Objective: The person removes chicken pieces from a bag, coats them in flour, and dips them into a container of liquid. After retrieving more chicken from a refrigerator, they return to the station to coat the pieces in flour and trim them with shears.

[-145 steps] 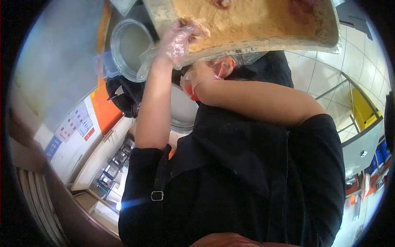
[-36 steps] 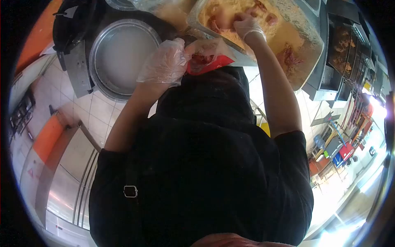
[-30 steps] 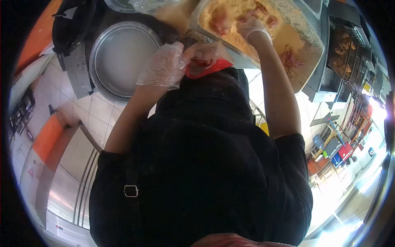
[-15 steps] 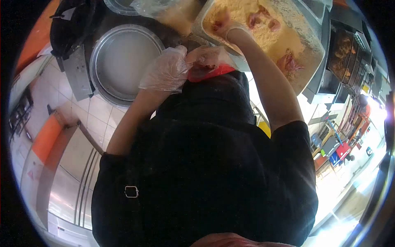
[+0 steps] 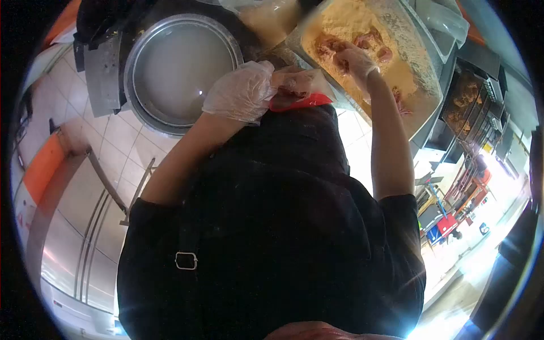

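Gloved left hand [image 5: 242, 92] pinches a red-and-clear plastic bag [image 5: 301, 94]. Gloved right hand [image 5: 357, 63] touches raw pink meat [image 5: 331, 45] in a pale floury tub [image 5: 418, 116], grip unclear.

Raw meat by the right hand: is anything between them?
Only a see-through glove, it seems. Nothing else visible stands between the right hand and the raw meat it touches in the powdery tray.
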`<action>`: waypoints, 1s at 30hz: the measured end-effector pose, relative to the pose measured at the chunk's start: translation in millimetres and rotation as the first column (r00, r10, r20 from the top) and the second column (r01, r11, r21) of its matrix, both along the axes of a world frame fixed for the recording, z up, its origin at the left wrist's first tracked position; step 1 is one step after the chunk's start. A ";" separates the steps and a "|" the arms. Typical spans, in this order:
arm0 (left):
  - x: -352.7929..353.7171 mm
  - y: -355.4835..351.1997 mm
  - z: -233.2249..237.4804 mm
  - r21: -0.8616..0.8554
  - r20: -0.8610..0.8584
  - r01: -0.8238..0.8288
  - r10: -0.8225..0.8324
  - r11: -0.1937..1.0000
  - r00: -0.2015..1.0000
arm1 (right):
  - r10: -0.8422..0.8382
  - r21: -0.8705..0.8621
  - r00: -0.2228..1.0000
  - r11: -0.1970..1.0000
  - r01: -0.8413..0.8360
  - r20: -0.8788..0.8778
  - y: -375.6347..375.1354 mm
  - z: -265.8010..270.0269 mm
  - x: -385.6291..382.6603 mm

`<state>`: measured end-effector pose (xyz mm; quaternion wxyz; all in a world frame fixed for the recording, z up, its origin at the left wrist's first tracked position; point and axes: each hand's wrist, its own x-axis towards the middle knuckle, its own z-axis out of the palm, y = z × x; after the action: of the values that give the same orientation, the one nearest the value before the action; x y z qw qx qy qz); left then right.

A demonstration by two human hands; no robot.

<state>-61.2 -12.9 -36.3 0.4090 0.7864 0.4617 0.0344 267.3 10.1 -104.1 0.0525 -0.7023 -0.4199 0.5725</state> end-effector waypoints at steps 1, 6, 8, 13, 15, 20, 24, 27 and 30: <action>-0.5 0.1 -0.7 -0.014 0.008 0.003 -0.003 1.000 1.000 | 0.004 0.001 1.000 1.000 -0.004 0.003 -0.8 -0.9 1.2; -0.1 -1.7 0.4 -0.056 -0.014 -0.020 0.019 0.998 1.000 | 0.041 -0.062 0.999 0.997 -0.039 0.028 1.3 -13.6 10.9; -0.7 -3.4 -5.0 -0.010 0.024 -0.015 0.016 1.000 1.000 | 0.083 0.029 0.995 0.996 -0.085 0.061 -1.9 -13.7 9.7; -3.4 -1.3 6.4 0.014 -0.063 0.050 -0.049 0.999 0.997 | 0.369 0.014 0.509 0.800 -0.600 0.778 -15.6 32.7 -11.7; -4.7 0.8 11.6 0.012 -0.062 0.032 -0.031 0.999 0.998 | 0.154 0.108 0.623 0.926 -0.362 0.767 -2.0 110.6 -53.9; -6.7 1.7 12.5 0.098 0.077 0.038 -0.045 0.994 0.996 | 0.216 0.504 0.960 0.818 -0.276 0.176 -36.1 149.3 -96.5; 0.3 14.4 0.5 0.192 -0.007 0.317 -0.322 0.929 0.947 | 0.439 0.634 0.894 0.667 -0.392 0.091 -57.5 102.3 -119.0; 1.2 10.3 11.3 0.185 0.095 0.178 -0.198 0.966 0.976 | 0.413 0.451 0.839 0.710 -0.541 0.356 -59.6 60.3 -138.3; 4.2 5.6 10.1 0.149 0.075 0.195 -0.208 0.969 0.975 | 0.548 0.121 0.686 0.733 -0.669 0.479 -40.8 69.9 -150.7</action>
<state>-57.0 -7.3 -26.2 0.3742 0.8538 0.3568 0.0605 116.6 -30.7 -34.2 -0.1314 -0.6088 -0.7102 0.3283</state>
